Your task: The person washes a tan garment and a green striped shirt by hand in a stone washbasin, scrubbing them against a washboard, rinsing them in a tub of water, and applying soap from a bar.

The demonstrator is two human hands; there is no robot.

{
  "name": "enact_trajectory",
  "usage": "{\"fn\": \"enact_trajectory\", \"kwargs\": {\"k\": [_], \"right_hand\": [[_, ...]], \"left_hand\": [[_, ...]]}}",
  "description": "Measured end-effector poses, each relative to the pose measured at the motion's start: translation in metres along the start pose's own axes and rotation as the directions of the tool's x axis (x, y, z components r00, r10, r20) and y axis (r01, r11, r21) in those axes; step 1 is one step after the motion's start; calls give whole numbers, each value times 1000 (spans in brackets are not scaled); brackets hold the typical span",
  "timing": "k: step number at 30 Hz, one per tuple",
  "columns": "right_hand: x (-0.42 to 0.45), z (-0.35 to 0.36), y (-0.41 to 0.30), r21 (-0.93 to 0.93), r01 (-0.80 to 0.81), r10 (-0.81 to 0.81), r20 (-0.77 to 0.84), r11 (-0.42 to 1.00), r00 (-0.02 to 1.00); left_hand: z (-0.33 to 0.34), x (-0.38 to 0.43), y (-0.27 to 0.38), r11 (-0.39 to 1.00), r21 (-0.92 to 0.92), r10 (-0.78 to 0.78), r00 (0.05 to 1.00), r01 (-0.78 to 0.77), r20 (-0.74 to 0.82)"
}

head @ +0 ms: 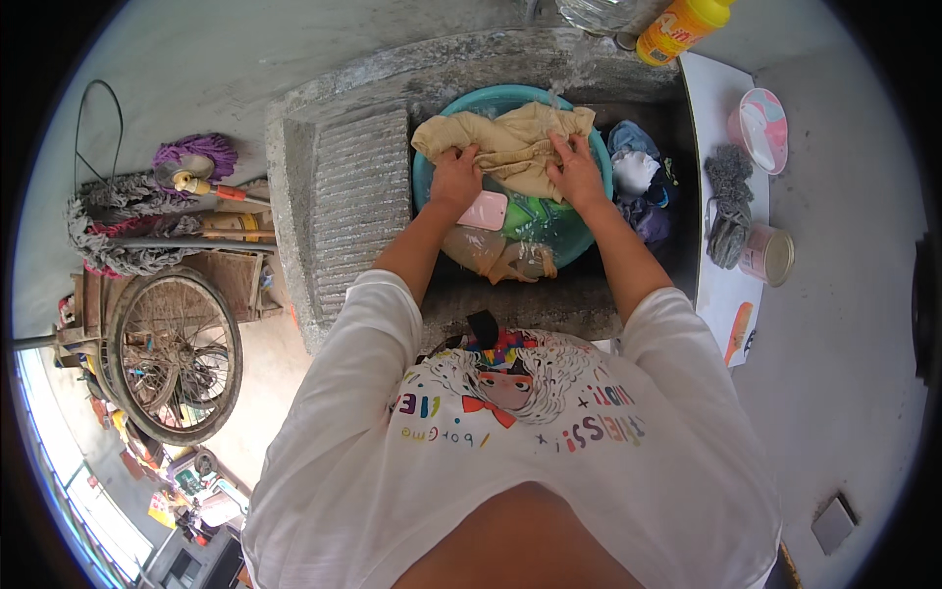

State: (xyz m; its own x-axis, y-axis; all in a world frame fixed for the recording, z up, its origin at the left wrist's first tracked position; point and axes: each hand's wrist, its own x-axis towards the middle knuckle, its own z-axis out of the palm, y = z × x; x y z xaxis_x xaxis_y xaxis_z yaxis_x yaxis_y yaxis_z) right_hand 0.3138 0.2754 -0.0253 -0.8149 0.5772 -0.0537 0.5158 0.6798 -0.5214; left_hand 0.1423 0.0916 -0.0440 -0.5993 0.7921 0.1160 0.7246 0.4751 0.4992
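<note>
A teal plastic basin [603, 166] stands in a concrete sink, with water running into it from above. Across its far side lies a bunched beige cloth garment [508, 140]. My left hand [458, 177] rests on the garment's near left edge, fingers curled onto it. My right hand [575, 168] presses on its right part with spread fingers. Just below my left hand lies a pink rectangular object [486, 211], perhaps a soap dish or soap bar. Green cloth [533, 217] lies in the water, and light brown wet fabric [478, 249] hangs over the near rim.
A ridged concrete washboard [360, 206] adjoins the basin's left. Dark and white clothes [636, 173] lie to its right. A yellow bottle [681, 29] stands at the back right. The white side board [717, 294] holds a pink bowl [758, 131], grey scouring material [728, 199] and a can [767, 255].
</note>
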Motion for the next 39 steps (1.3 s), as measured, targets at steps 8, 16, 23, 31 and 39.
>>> {"fn": "enact_trajectory", "kwargs": {"k": [8, 16, 23, 31, 39], "right_hand": [[24, 59, 12, -30, -238, 224, 469, 971, 855], [23, 21, 26, -163, 97, -62, 210, 982, 976], [-5, -153, -54, 237, 111, -133, 80, 965, 988], [-10, -284, -150, 52, 306, -251, -452, 951, 856], [-44, -325, -194, -51, 434, -385, -567, 899, 729]], "left_hand": [[50, -11, -42, 962, 205, -269, 766, 181, 584], [-23, 34, -26, 989, 131, -132, 769, 64, 625], [-178, 79, 47, 988, -135, -15, 913, 77, 407], [-341, 103, 107, 894, -436, 92, 995, -103, -46], [-363, 96, 148, 899, -318, 190, 922, -302, -336]]}}
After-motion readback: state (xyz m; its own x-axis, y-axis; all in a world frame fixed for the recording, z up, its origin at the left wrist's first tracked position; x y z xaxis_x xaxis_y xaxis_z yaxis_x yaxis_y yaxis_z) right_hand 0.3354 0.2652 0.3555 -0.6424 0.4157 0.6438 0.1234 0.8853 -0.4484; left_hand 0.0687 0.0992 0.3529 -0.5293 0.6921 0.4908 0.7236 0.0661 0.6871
